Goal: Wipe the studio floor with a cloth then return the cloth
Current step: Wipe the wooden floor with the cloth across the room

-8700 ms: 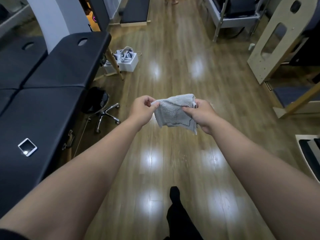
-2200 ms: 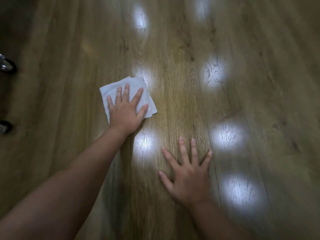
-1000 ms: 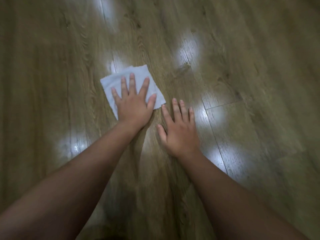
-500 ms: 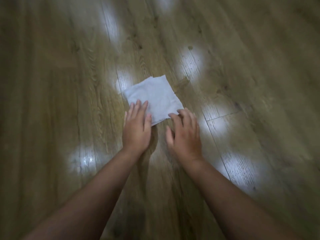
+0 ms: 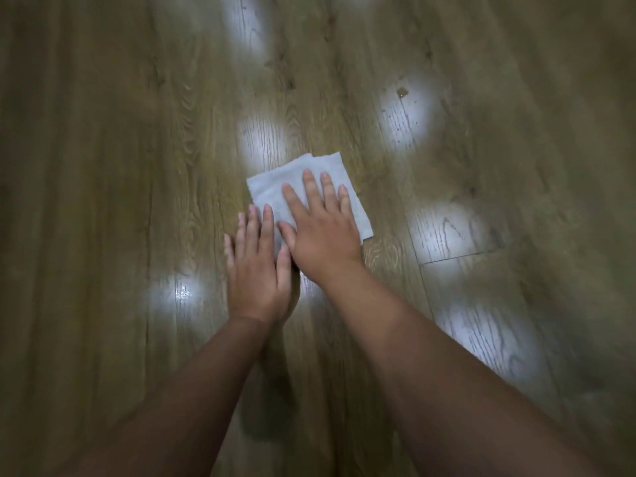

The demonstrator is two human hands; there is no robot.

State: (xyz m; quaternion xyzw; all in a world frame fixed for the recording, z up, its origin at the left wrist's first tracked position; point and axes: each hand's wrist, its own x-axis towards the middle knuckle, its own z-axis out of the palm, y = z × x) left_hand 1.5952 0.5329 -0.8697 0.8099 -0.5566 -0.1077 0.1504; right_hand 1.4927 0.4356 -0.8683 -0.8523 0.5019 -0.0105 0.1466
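A folded pale grey cloth [image 5: 275,187] lies flat on the wooden studio floor [image 5: 103,201] in the middle of the head view. My right hand [image 5: 318,228] lies palm down on the cloth with straight fingers and covers most of it. My left hand [image 5: 258,263] rests flat on the floor just left of and nearer than the cloth, its fingertips at the cloth's near left edge. The two hands touch side by side.
Bright ceiling-light reflections dot the floorboards around the cloth. A small dark speck [image 5: 401,92] sits in the reflection at the upper right. A plank seam [image 5: 461,258] runs to the right of my right hand.
My left hand has slid off the cloth onto the floor beside it. My right hand has moved from the floor onto the cloth and now presses it flat.
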